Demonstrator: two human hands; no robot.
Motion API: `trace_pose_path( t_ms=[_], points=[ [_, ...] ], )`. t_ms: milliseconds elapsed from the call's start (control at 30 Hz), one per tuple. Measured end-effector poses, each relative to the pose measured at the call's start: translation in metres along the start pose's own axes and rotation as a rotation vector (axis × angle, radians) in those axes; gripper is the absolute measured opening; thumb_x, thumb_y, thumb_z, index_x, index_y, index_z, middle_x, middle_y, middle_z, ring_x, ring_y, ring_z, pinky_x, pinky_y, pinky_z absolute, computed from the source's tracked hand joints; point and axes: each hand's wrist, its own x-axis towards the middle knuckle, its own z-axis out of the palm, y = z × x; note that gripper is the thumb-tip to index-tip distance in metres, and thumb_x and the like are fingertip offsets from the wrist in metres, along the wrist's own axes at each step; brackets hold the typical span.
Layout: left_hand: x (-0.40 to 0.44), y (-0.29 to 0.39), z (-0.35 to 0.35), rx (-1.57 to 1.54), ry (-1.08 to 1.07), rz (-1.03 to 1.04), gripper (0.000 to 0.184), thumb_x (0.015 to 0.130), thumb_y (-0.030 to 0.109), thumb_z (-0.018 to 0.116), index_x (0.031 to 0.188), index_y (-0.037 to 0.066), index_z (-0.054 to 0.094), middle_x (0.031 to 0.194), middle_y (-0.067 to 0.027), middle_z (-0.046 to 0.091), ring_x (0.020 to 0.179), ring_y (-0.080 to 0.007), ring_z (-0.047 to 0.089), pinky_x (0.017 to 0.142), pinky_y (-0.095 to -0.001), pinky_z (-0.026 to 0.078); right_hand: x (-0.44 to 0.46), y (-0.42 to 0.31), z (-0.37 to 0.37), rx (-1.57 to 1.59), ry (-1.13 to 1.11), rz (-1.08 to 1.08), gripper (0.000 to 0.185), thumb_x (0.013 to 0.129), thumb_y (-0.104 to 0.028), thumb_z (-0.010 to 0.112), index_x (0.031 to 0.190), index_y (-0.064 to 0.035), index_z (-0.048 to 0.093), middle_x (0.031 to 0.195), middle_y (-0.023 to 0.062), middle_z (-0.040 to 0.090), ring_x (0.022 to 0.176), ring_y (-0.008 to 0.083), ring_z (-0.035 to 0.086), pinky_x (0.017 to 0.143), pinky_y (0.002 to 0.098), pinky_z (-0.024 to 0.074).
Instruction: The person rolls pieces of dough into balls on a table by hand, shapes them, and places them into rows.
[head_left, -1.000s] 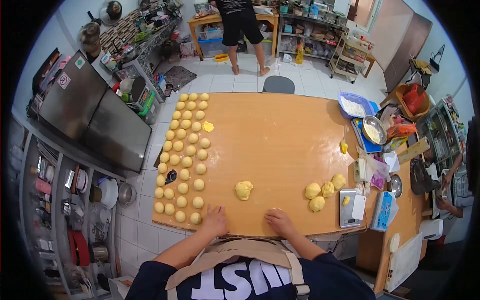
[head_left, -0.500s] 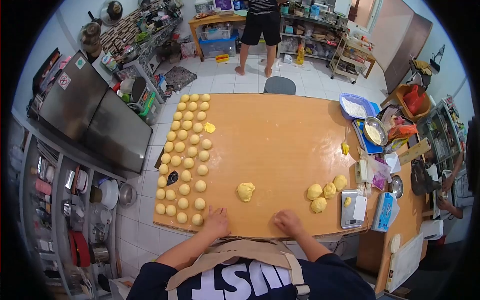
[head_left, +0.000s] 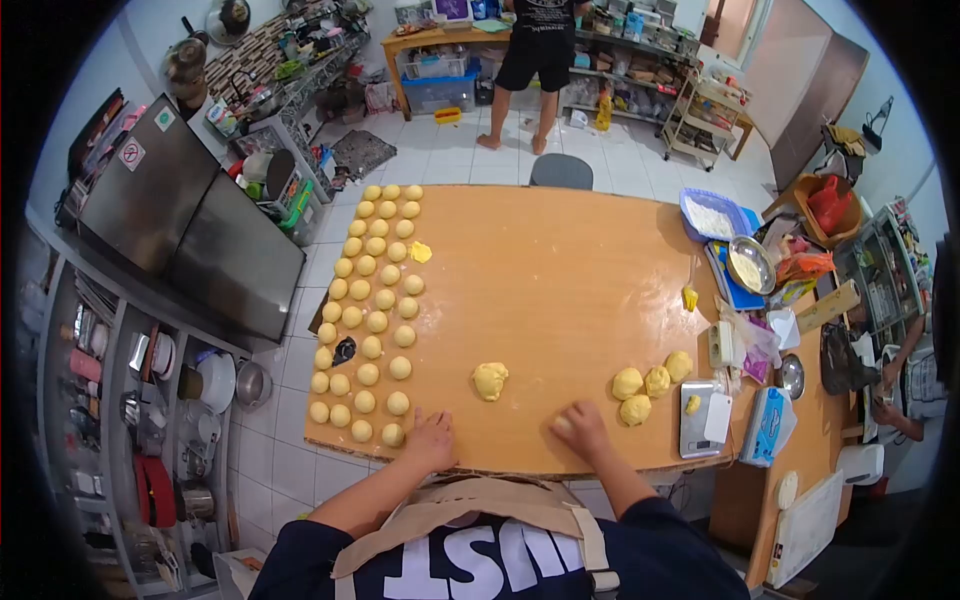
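Observation:
My left hand (head_left: 431,440) rests on the near edge of the wooden table (head_left: 540,300), fingers spread, holding nothing. Just left of it stand rows of round yellow dough balls (head_left: 393,435). My right hand (head_left: 582,432) is curled down on the tabletop, cupped over a dough ball (head_left: 563,425) that shows only slightly at its left side. Between and beyond my hands lies a rough lump of dough (head_left: 490,381). Right of my right hand, several larger dough lumps (head_left: 635,409) sit in a group.
A kitchen scale (head_left: 698,440) with a bit of dough stands at the right, near a blue tissue pack (head_left: 768,424). Behind are a metal bowl (head_left: 751,265) and a purple basket of flour (head_left: 709,216). A person (head_left: 533,70) stands beyond a stool (head_left: 561,171); another person's arm shows far right.
My right hand has shifted slightly forward and right on the tabletop, still curled. My left hand stays in about the same place. The person at the back has turned and shifted a little.

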Motion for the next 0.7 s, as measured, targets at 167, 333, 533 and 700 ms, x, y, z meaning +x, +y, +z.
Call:
trace_pose_path(
  t_ms=[167, 333, 533, 700],
  points=[
    [0.003, 0.005, -0.001, 0.053, -0.060, -0.006, 0.094, 0.079, 0.052, 0.072, 0.146, -0.005, 0.038, 0.154, -0.0180, 0.037, 0.145, -0.0285, 0.032, 0.118, -0.0600, 0.013, 0.044, -0.027, 0.047, 0.004, 0.144, -0.006, 0.036, 0.070, -0.024, 0.083, 0.097, -0.0058, 0.066, 0.104, 0.0144, 0.063, 0.101, 0.0347, 0.059, 0.087, 0.0429, 0.0503],
    [0.002, 0.002, -0.003, 0.041, -0.064, -0.009, 0.095, 0.080, 0.052, 0.070, 0.146, -0.006, 0.036, 0.156, -0.0184, 0.034, 0.145, -0.0287, 0.030, 0.119, -0.0595, 0.011, 0.020, -0.020, 0.011, 0.055, 0.182, 0.002, 0.042, 0.082, -0.029, 0.073, 0.116, -0.0049, 0.065, 0.119, 0.0174, 0.062, 0.114, 0.0372, 0.057, 0.102, 0.0442, 0.0432],
    [0.003, 0.006, -0.006, 0.062, -0.039, -0.011, 0.095, 0.079, 0.052, 0.071, 0.145, -0.006, 0.037, 0.155, -0.0194, 0.034, 0.145, -0.0289, 0.032, 0.119, -0.0593, 0.011, 0.061, -0.003, -0.040, 0.316, 0.456, 0.205, 0.032, 0.100, -0.019, 0.047, 0.117, 0.0021, 0.063, 0.120, 0.0197, 0.063, 0.113, 0.0367, 0.058, 0.101, 0.0433, 0.0432],
    [-0.002, 0.008, -0.026, 0.012, -0.108, -0.026, 0.096, 0.077, 0.053, 0.072, 0.144, -0.007, 0.038, 0.154, -0.0203, 0.035, 0.145, -0.0291, 0.032, 0.119, -0.0594, 0.012, -0.010, -0.008, 0.046, 0.186, -0.078, -0.093, 0.015, 0.091, -0.013, 0.062, 0.101, -0.0031, 0.069, 0.107, 0.0151, 0.067, 0.106, 0.0303, 0.062, 0.093, 0.0412, 0.0489]
  ],
)
